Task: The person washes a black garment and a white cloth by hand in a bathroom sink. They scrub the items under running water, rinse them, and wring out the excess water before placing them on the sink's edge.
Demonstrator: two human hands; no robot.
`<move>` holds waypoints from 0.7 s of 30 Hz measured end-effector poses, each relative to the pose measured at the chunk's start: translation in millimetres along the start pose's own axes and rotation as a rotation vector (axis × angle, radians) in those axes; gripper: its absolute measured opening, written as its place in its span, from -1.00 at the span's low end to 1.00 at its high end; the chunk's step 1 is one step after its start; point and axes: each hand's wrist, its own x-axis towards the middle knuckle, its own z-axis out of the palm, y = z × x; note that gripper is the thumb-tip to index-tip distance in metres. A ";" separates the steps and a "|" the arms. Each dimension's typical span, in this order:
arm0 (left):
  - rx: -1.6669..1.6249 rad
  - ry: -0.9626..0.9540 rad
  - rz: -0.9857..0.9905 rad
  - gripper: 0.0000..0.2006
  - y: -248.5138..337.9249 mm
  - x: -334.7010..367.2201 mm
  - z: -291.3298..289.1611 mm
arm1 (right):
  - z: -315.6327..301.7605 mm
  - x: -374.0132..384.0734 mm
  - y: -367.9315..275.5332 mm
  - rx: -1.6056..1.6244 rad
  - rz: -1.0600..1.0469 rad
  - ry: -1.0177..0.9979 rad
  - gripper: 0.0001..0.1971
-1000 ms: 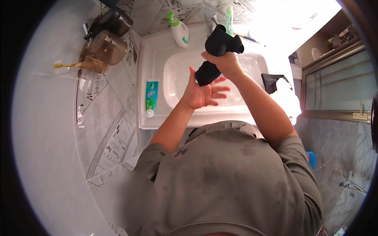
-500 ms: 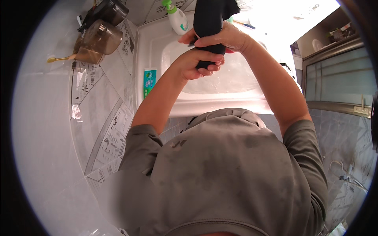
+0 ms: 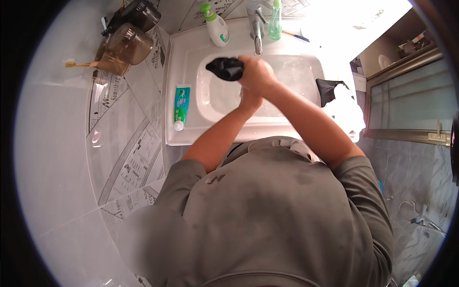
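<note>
Above the sink basin, a black sock (image 3: 224,69) is bunched up, its loose end sticking out to the left. My right hand (image 3: 259,75) is closed tightly around it, knuckles up. My left hand (image 3: 250,99) presses in just below, closed on the sock's lower part; most of its fingers are hidden behind the right hand. Behind the hands stands the chrome faucet (image 3: 256,28), with no stream visible from its spout. Wet, shiny patches show in the white sink (image 3: 186,52).
A green toothpaste tube (image 3: 181,105) lies on the left rim. A white pump bottle (image 3: 216,29), a green bottle (image 3: 275,21) and a toothbrush (image 3: 296,35) are at the back. Black cloth (image 3: 327,90) and white cloth (image 3: 345,112) rest on the right rim. Brown cups (image 3: 129,45) hang at left.
Both hands have come nearer to me and lower over the basin, bunching the sock, which hung long before. The faucet and the cloths on the right rim now show.
</note>
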 end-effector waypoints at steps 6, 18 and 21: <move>0.518 -0.036 0.005 -0.65 -43.6 -30.5 -7.6 | 57.6 -16.3 19.3 -0.034 0.163 -0.116 -0.85; 0.622 0.007 -0.107 -0.60 -40.9 -48.5 -0.8 | 59.8 -28.3 20.1 -0.117 0.199 -0.226 -0.80; 0.685 -0.024 -0.166 -0.61 -20.4 -55.1 5.3 | 55.1 -36.5 28.4 -0.059 0.191 -0.185 -0.79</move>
